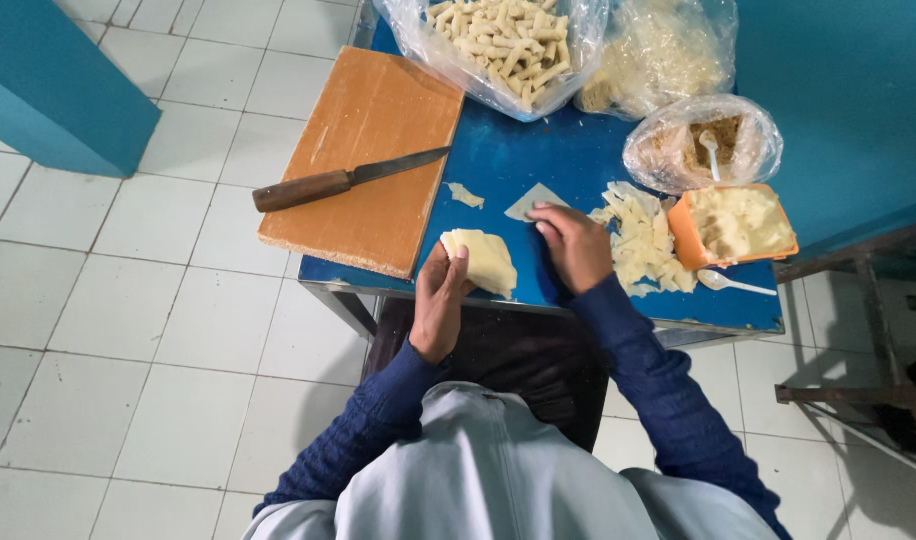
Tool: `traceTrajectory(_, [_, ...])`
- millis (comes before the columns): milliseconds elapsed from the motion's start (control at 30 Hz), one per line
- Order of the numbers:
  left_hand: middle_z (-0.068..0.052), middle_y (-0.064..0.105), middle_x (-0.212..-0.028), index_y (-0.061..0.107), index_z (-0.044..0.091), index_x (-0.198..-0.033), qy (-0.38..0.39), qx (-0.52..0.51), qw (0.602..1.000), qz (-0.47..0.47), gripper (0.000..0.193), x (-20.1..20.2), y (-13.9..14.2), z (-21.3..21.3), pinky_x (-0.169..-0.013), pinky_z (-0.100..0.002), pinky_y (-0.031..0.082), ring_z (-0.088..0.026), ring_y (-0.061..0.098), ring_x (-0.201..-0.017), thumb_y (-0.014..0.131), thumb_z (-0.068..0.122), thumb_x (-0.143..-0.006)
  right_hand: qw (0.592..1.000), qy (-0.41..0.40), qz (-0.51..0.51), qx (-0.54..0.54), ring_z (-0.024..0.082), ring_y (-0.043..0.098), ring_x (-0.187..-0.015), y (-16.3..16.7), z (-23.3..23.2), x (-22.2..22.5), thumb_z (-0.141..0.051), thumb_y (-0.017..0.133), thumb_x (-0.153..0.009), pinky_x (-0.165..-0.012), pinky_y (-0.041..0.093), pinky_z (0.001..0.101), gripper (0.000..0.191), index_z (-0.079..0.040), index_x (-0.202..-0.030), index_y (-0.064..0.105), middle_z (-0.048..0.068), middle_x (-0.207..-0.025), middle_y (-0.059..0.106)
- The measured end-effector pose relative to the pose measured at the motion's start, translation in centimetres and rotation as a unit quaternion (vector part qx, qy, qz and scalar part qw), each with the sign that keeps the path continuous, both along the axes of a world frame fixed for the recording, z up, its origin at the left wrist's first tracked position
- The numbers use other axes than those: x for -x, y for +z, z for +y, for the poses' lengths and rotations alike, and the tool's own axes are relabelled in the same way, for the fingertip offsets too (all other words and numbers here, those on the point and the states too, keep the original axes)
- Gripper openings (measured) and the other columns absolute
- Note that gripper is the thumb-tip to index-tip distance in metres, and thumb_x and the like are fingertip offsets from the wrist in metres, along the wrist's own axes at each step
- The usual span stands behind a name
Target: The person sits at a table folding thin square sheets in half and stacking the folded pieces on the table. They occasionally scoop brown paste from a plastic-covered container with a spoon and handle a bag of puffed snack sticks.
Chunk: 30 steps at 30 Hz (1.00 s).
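My left hand holds a small stack of pale dough wrappers at the front edge of the blue table. Fingers of my right hand press on a single triangular wrapper lying flat on the table. To the right of that hand lies a loose heap of cut wrappers. An orange tub of pale filling stands beyond the heap, with a white plastic spoon beside it.
A wooden cutting board with a wood-handled knife on it overhangs the table's left side. Clear bags at the back hold rolled sticks, pale shreds and a brown crumb with a spoon. White floor tiles surround the table.
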State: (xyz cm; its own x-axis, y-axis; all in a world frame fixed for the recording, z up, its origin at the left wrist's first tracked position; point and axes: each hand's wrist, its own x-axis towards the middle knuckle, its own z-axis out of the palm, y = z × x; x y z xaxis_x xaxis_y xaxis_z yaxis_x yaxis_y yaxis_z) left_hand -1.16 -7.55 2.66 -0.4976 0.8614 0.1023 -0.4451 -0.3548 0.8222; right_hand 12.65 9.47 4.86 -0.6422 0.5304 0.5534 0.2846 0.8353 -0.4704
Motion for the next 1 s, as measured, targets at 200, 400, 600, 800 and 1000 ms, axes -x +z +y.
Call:
traceTrajectory(200, [-0.01, 0.067, -0.124, 0.056, -0.001, -0.132, -0.003, -0.007, 1.0, -0.026, 0.038, -0.8, -0.4, 0.9, -0.097, -0.035, 0.056, -0.018, 0.067, -0.112, 0.045, 0.029, -0.111, 0.989, 0.041, 0.061, 0.127, 0.025, 0.073, -0.092, 3.4, -5.6, -1.0, -0.01, 0.073, -0.09, -0.076, 0.055, 0.0334, 0.02, -0.006, -0.11, 0.071, 0.01, -0.107, 0.073])
traceTrajectory(400, [-0.008, 0.067, -0.121, 0.057, 0.0, -0.129, -0.006, 0.002, 1.0, 0.004, 0.034, -1.3, -1.0, 1.8, -0.094, -0.032, 0.055, -0.013, 0.066, -0.108, 0.046, 0.026, -0.112, 0.991, -0.01, 0.073, 0.108, 0.02, 0.071, -0.087, 2.8, -8.1, 0.4, -0.009, 0.076, -0.09, -0.075, 0.055, 0.028, 0.014, -0.003, -0.102, 0.072, 0.008, -0.103, 0.073])
traceTrajectory(600, [-0.008, 0.068, -0.108, 0.059, -0.002, -0.121, 0.022, 0.051, 0.995, 0.083, 0.029, -1.2, -1.1, 1.7, -0.082, -0.027, 0.053, -0.009, 0.063, -0.095, 0.056, 0.024, -0.108, 0.938, 0.069, 0.105, 0.323, 0.009, 0.068, -0.089, -0.1, -5.7, -0.9, -0.009, 0.073, -0.095, -0.078, 0.055, 0.025, 0.009, -0.001, -0.097, 0.071, 0.003, -0.1, 0.071])
traceTrajectory(800, [-0.007, 0.07, -0.105, 0.059, -0.003, -0.118, 0.043, 0.036, 0.993, 0.108, 0.026, -1.2, -1.0, 1.7, -0.077, -0.027, 0.057, -0.009, 0.066, -0.091, 0.068, 0.015, -0.101, 0.776, 0.117, 0.177, 0.594, 0.009, 0.066, -0.088, -4.3, -2.6, -2.3, -0.007, 0.072, -0.096, -0.081, 0.055, 0.0262, 0.01, -0.003, -0.104, 0.068, 0.004, -0.098, 0.069])
traceTrajectory(1000, [-0.007, 0.069, -0.109, 0.059, -0.003, -0.122, 0.047, 0.015, 0.997, 0.064, 0.029, -0.6, -1.0, 1.1, -0.086, -0.028, 0.055, -0.01, 0.064, -0.098, 0.067, 0.017, -0.103, 0.796, 0.049, 0.275, 0.538, 0.011, 0.068, -0.09, -2.9, 3.8, -3.2, -0.009, 0.071, -0.098, -0.08, 0.058, 0.0289, 0.011, -0.01, -0.108, 0.066, 0.002, -0.102, 0.071])
